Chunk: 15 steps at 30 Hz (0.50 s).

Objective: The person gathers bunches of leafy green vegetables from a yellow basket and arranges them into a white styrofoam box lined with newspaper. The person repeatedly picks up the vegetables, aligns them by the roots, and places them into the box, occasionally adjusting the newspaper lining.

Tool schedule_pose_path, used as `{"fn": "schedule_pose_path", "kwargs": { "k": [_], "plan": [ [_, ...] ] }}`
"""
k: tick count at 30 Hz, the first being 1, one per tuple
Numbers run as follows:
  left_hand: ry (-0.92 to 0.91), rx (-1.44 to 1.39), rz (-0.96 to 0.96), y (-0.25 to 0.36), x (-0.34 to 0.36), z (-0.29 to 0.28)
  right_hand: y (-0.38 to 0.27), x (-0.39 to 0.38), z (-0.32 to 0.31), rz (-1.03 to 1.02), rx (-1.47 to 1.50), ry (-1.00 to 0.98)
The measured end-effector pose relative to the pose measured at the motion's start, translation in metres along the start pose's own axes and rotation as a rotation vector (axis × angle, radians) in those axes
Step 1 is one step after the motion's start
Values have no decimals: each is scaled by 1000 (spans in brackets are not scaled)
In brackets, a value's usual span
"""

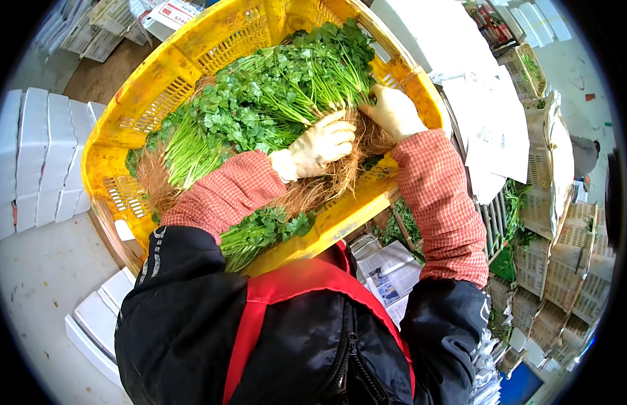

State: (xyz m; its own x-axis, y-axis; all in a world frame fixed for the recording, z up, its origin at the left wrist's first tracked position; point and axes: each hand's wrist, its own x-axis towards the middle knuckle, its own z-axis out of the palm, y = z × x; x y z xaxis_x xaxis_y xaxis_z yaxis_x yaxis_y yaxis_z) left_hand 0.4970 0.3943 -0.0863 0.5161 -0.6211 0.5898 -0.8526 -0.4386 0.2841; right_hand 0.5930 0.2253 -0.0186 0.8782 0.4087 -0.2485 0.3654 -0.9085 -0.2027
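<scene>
A big yellow plastic crate (pixel 185 61) holds a heap of leafy coriander (pixel 253 101) with thin green stems and long brown roots (pixel 327 182). My left hand (pixel 320 145), in a cream glove, lies over the root ends near the middle of the crate, its fingers bent round the stem bases. At the crate's right side my right hand (pixel 393 113), gloved alike, has thumb and fingers closed at the stems of the same heap. Its fingertips are partly hidden among the stems. More coriander leaves show beneath my left forearm, by the near rim.
White foam boxes (pixel 47 148) are stacked at the left, with more white boxes (pixel 101 324) on the floor below. White sheets (pixel 485 121) lie right of the crate. Stacked pale crates (pixel 563 250) stand farther right. A newspaper (pixel 388 273) lies beside my right arm.
</scene>
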Motion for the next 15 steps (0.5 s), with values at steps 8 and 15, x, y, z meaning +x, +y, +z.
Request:
{"fn": "schedule_pose_path", "kwargs": {
  "k": [8,15],
  "plan": [
    [-4,-27,-22,-1,-4,1,-1,-4,11,-68,-101,23],
    [39,-7,-26,-4,-7,-5,6,-9,-8,146,103,18]
  ]
}}
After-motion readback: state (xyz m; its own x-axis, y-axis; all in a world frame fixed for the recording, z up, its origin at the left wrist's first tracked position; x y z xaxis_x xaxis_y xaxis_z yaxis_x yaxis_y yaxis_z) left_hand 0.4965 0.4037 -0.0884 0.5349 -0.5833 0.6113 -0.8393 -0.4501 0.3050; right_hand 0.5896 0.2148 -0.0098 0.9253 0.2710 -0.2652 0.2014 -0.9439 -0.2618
